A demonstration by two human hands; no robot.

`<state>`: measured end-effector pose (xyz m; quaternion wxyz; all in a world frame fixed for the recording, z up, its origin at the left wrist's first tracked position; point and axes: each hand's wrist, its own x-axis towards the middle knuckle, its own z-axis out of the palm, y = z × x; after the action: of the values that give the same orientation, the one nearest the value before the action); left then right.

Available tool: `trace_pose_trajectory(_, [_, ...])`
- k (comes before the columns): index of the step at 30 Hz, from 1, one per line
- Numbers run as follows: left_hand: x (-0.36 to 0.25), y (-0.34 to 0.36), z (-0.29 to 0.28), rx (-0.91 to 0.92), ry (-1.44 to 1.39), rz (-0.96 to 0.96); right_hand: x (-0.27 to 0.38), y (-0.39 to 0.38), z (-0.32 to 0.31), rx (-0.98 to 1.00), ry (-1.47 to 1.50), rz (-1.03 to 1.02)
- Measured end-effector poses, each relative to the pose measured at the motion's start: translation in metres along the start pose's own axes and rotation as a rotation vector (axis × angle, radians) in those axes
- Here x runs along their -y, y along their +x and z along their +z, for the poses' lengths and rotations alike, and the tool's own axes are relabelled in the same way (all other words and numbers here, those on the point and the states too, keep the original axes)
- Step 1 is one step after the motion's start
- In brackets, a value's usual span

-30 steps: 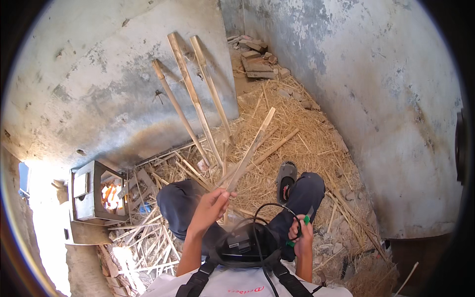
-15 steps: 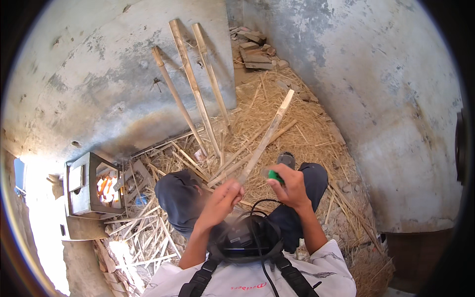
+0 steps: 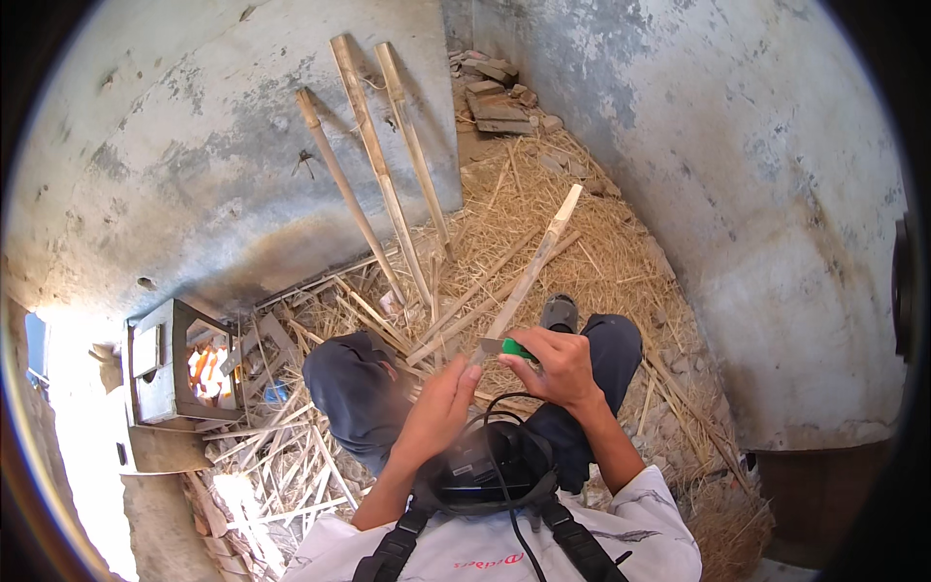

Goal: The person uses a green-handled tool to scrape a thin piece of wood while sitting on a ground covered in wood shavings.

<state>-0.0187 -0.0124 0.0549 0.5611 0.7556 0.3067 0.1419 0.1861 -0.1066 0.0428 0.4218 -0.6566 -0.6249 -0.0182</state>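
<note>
My left hand [image 3: 438, 403] is closed around the near end of a long, flat bamboo strip [image 3: 536, 262]. The strip slants away from me toward the far right, its pale tip above the straw. In my right hand [image 3: 561, 367] is a knife [image 3: 517, 348] with a green handle. Its short blade points left and lies against the strip, just beyond my left fingers. Both hands are close together between my knees.
Three bamboo poles [image 3: 380, 165] lean on the left wall. Straw [image 3: 601, 262] and loose strips cover the ground. At left stands a boxy dark frame [image 3: 173, 364] with an orange glow inside. Broken bricks [image 3: 499, 112] lie in the far corner. A cable loops over the black pouch at my chest.
My right hand has moved left and slightly nearer, bringing the knife blade onto the bamboo strip. The strip's far tip has shifted slightly right and nearer.
</note>
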Motion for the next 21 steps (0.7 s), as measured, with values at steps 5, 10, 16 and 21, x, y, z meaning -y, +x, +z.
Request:
trace_pose_trajectory(5, [0.006,-0.003,0.001,-0.074,0.085,0.079,0.005,0.005,-0.004,-0.015,-0.050,0.000])
trace_pose_trajectory(10, [-0.001,-0.013,-0.005,-0.036,0.094,-0.020,-0.016,0.015,-0.018,-0.204,-0.096,0.086])
trace_pose_trajectory(16, [0.026,-0.028,-0.006,0.040,-0.072,-0.021,-0.051,0.013,-0.050,-0.229,-0.061,0.285])
trace_pose_trajectory(21, [0.026,-0.015,-0.003,0.102,-0.276,-0.090,-0.022,-0.001,-0.006,-0.010,0.053,0.007])
